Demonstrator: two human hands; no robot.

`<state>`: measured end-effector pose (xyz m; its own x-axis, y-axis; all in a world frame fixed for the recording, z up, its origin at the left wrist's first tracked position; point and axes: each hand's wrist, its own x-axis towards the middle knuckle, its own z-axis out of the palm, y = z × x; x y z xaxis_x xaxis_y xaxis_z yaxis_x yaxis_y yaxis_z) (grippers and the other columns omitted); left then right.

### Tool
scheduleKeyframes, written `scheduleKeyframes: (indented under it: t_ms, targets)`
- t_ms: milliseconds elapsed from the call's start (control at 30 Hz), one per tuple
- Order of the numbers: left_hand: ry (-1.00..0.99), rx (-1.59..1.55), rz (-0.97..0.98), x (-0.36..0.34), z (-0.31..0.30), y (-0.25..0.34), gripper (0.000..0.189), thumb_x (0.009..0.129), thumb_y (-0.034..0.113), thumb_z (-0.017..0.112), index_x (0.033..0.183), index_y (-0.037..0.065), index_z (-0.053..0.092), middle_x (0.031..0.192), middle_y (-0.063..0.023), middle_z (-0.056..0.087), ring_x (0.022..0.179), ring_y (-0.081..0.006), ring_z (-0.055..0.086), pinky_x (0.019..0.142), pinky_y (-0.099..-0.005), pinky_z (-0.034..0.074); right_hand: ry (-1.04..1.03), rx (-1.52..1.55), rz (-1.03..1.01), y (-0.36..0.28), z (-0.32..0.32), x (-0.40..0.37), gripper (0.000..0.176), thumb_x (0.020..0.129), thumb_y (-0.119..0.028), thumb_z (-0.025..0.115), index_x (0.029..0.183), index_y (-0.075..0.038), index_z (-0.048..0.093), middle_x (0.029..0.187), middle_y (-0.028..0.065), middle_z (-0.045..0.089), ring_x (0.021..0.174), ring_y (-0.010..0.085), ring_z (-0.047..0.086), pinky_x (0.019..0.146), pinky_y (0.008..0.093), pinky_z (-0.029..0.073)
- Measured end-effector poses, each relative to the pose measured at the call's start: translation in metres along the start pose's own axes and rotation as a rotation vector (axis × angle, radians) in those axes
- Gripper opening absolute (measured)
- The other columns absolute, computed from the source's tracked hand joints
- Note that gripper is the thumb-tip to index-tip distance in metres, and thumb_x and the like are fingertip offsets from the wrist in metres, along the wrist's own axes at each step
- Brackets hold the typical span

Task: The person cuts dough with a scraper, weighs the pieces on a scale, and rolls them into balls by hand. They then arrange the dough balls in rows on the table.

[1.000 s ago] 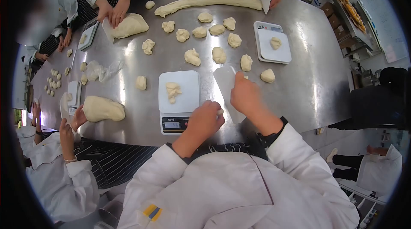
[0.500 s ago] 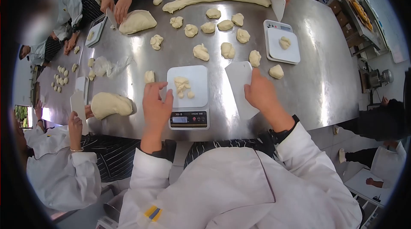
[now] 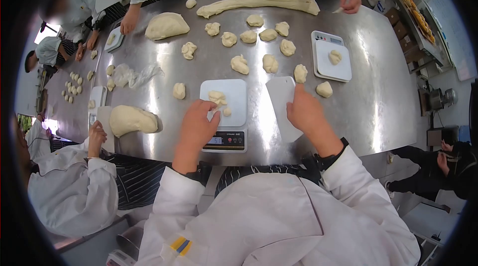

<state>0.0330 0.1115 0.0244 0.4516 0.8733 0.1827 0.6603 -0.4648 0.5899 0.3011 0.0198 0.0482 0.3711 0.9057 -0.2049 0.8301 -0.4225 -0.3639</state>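
Observation:
My left hand (image 3: 198,124) reaches over the white digital scale (image 3: 238,122), fingers curled in a pinch at the piece of dough (image 3: 217,98) on its plate. Its fingertips partly hide the dough's lower edge. Beside them on the plate lies a small dough bit (image 3: 227,111). The display shows what looks like 51. My right hand (image 3: 304,111) grips a white dough scraper (image 3: 280,104), held with its flat face up close above the table, right of the scale. Several dough lumps (image 3: 270,63) lie beyond both hands.
A long dough strip (image 3: 259,3) stretches along the far side of the steel table (image 3: 373,116). A second scale (image 3: 331,57) carries a lump at the right. Large dough masses (image 3: 132,120) lie leftward, near a crumpled plastic bag (image 3: 134,76). Co-workers (image 3: 74,181) stand around the table.
My left hand has moved right from the scale's edge onto the dough on its plate. The display has changed from about 46. My right hand still holds the scraper.

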Motion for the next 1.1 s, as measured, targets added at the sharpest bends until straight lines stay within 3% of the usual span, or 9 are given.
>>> scheduleKeyframes:
  t_ms: [67, 167, 333, 433, 500, 567, 633, 833, 1100]
  targets:
    - [0.005, 0.029, 0.053, 0.000, 0.004, -0.001, 0.020, 0.076, 0.010, 0.071, 0.094, 0.004, 0.065, 0.085, -0.0089, 0.060, 0.067, -0.0225, 0.057, 0.061, -0.0325, 0.048, 0.013, 0.006, -0.013, -0.001, 0.000, 0.000, 0.040, 0.082, -0.015, 0.063, 0.109, 0.007, 0.043, 0.087, 0.0259, 0.065, 0.081, 0.0425, 0.064, 0.073, 0.0503, 0.051]
    - [0.005, 0.087, 0.115, 0.001, 0.007, 0.000, 0.022, 0.076, 0.012, 0.072, 0.095, 0.003, 0.065, 0.085, -0.0093, 0.061, 0.071, -0.0256, 0.060, 0.065, -0.0353, 0.049, -0.008, -0.011, 0.007, -0.002, 0.001, 0.001, 0.040, 0.082, -0.014, 0.063, 0.109, 0.006, 0.043, 0.087, 0.0261, 0.065, 0.081, 0.0426, 0.064, 0.073, 0.0502, 0.051]
    - [-0.177, 0.185, -0.082, 0.001, 0.012, 0.010, 0.025, 0.078, 0.022, 0.071, 0.096, 0.006, 0.067, 0.082, -0.0084, 0.061, 0.074, -0.0259, 0.062, 0.067, -0.0370, 0.050, -0.023, -0.014, 0.010, -0.003, -0.001, 0.001, 0.039, 0.082, -0.014, 0.063, 0.109, 0.006, 0.043, 0.086, 0.0266, 0.065, 0.081, 0.0431, 0.064, 0.074, 0.0506, 0.051]
    - [-0.195, 0.318, 0.006, 0.002, 0.025, 0.003, 0.024, 0.078, 0.026, 0.071, 0.093, 0.007, 0.068, 0.081, -0.0079, 0.062, 0.072, -0.0261, 0.063, 0.065, -0.0370, 0.050, -0.015, -0.008, 0.001, -0.002, 0.001, 0.001, 0.039, 0.081, -0.015, 0.064, 0.109, 0.006, 0.044, 0.086, 0.0266, 0.065, 0.081, 0.0435, 0.064, 0.074, 0.0510, 0.051]
    - [-0.188, 0.291, 0.000, 0.004, 0.026, 0.011, 0.023, 0.078, 0.026, 0.071, 0.091, 0.007, 0.068, 0.080, -0.0081, 0.062, 0.071, -0.0266, 0.063, 0.064, -0.0372, 0.050, -0.008, -0.009, 0.003, 0.000, 0.000, 0.000, 0.040, 0.081, -0.015, 0.064, 0.109, 0.005, 0.044, 0.086, 0.0265, 0.065, 0.080, 0.0436, 0.064, 0.074, 0.0512, 0.051]
    - [-0.185, 0.257, 0.001, 0.006, 0.025, 0.025, 0.022, 0.078, 0.026, 0.070, 0.089, 0.007, 0.067, 0.080, -0.0083, 0.062, 0.070, -0.0271, 0.063, 0.064, -0.0374, 0.050, -0.005, -0.032, -0.032, 0.000, -0.005, -0.002, 0.029, 0.082, -0.014, 0.060, 0.101, 0.001, 0.045, 0.083, 0.0243, 0.066, 0.078, 0.0417, 0.066, 0.073, 0.0497, 0.052]
    - [-0.198, 0.036, 0.043, 0.000, 0.026, 0.048, 0.022, 0.078, 0.027, 0.069, 0.088, 0.007, 0.067, 0.080, -0.0091, 0.063, 0.071, -0.0281, 0.063, 0.064, -0.0377, 0.051, 0.004, -0.023, -0.034, 0.001, -0.013, -0.006, 0.029, 0.082, -0.014, 0.060, 0.101, 0.001, 0.045, 0.082, 0.0240, 0.066, 0.078, 0.0420, 0.065, 0.072, 0.0499, 0.052]
    - [-0.433, 0.029, 0.249, -0.022, 0.109, 0.050, 0.019, 0.081, 0.025, 0.066, 0.087, 0.007, 0.065, 0.082, -0.0101, 0.063, 0.074, -0.0300, 0.063, 0.067, -0.0403, 0.052, -0.029, -0.004, -0.097, -0.013, -0.041, -0.029, 0.029, 0.081, -0.014, 0.061, 0.099, 0.001, 0.045, 0.080, 0.0232, 0.065, 0.075, 0.0417, 0.065, 0.068, 0.0495, 0.052]
    - [-0.537, 0.008, 0.150, -0.021, 0.106, 0.059, 0.022, 0.080, 0.026, 0.067, 0.079, 0.004, 0.063, 0.077, -0.0141, 0.063, 0.074, -0.0331, 0.063, 0.069, -0.0426, 0.051, -0.153, 0.010, -0.126, -0.018, -0.012, -0.039, 0.028, 0.081, -0.012, 0.061, 0.098, 0.002, 0.045, 0.077, 0.0240, 0.064, 0.074, 0.0423, 0.064, 0.067, 0.0504, 0.050]
